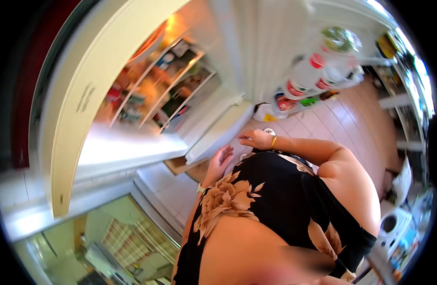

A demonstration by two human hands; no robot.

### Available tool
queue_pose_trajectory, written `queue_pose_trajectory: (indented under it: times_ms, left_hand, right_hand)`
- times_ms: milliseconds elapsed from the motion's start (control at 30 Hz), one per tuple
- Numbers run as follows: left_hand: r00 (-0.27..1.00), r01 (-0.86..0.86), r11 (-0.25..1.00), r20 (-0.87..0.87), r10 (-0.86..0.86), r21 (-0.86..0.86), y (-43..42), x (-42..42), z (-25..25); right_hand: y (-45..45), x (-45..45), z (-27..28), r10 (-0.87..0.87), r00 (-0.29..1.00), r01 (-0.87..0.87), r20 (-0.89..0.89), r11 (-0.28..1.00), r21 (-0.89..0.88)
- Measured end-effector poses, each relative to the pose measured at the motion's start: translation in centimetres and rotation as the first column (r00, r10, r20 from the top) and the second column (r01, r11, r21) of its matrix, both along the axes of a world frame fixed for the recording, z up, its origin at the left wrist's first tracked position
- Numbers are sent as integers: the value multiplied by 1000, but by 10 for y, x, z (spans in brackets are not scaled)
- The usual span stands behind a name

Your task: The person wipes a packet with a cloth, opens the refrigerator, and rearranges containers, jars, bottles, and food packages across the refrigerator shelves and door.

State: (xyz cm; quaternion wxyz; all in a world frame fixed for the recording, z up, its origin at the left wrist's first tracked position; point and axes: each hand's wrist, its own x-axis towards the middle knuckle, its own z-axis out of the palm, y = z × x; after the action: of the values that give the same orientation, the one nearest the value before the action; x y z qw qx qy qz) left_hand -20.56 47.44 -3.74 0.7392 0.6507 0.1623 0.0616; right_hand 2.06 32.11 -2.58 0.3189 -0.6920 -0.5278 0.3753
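My left hand (pixel 222 159) is in front of my waist, fingers stretched out and nothing in it. Close by on its right, my right hand (pixel 257 138) has loosely bent fingers that hold nothing visible; a gold bangle (pixel 274 142) circles that wrist. Both hands are near the lower edge of an open refrigerator (pixel 211 133), touching neither its shelves nor its door. Inside, blurred food packages (pixel 154 90) crowd several shelves. Clear bottles with red labels (pixel 294 89) stand in the door rack at the upper right, near a bagged green item (pixel 341 39).
The tiled floor (pixel 344 111) extends to the right of the refrigerator door. Loaded shelving (pixel 399 102) lines the far right. A white appliance with a round dark opening (pixel 392 224) is at the lower right. Glass at the lower left shows checked cloth (pixel 128 242).
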Motion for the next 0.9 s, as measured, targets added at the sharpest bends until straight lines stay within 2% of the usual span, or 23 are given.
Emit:
queue_pose_trajectory:
  times_ms: [33,100,167,200,233,267,300,367,400,433,567,633,700,767,800,833,900]
  left_hand:
    - [999,52,999,2,-52,-13,-4,-3,-19]
    - [988,71,956,-114,-107,-285,-10,-8,-48]
    - [961,45,906,-230,-155,-420,-19,-12,-66]
    - [944,32,890,-278,-175,-455,-25,-11,-73]
    - [929,27,894,-318,-187,-448,-32,-9,-77]
    - [920,31,907,-344,-190,-420,-40,-6,-83]
    - [910,29,919,-370,-187,-393,-48,-2,-90]
    - [901,27,942,-400,-168,-334,-65,7,-103]
    - [900,23,952,-409,-153,-305,-76,13,-108]
    - [899,16,961,-416,-136,-278,-86,20,-113]
    - [903,-44,983,-429,-38,-179,-140,53,-131]
    - [905,-88,986,-426,20,-140,-171,75,-139]
    - [903,-132,985,-423,73,-112,-204,95,-144]
    - [898,-166,983,-424,117,-82,-231,111,-146]
    - [896,-182,981,-423,137,-69,-242,117,-147]
    - [894,-197,978,-421,154,-61,-253,125,-148]
    - [892,-220,974,-414,180,-50,-273,140,-151]
  right_hand:
    - [-26,8,-13,-36,995,16,-95,980,-196]
    - [-74,25,-53,-108,982,71,-154,972,-224]
    - [-118,37,-83,-156,961,101,-229,966,-237]
    - [-139,41,-95,1,991,-25,-134,984,-176]
    - [-156,44,-102,158,987,-160,-28,979,-127]
    - [-166,49,-68,233,966,-200,115,948,-247]
    - [-177,55,-70,221,969,-188,111,951,-247]
    - [-201,73,-74,229,966,-218,119,971,-98]
    - [-213,81,-84,226,967,-215,118,972,-99]
    - [-225,91,-103,186,983,-186,-16,976,-112]
    - [-287,150,-183,162,966,-191,-201,973,-133]
    - [-319,186,-197,-114,968,-10,-223,873,-487]
    - [-369,243,-223,172,985,-156,27,940,-303]
    - [-412,301,-216,187,971,-143,152,955,-260]
    - [-420,322,-180,-123,989,144,76,899,-415]
    - [-426,342,-143,-431,900,386,62,725,-571]
    - [-444,398,-135,-586,796,596,153,715,-364]
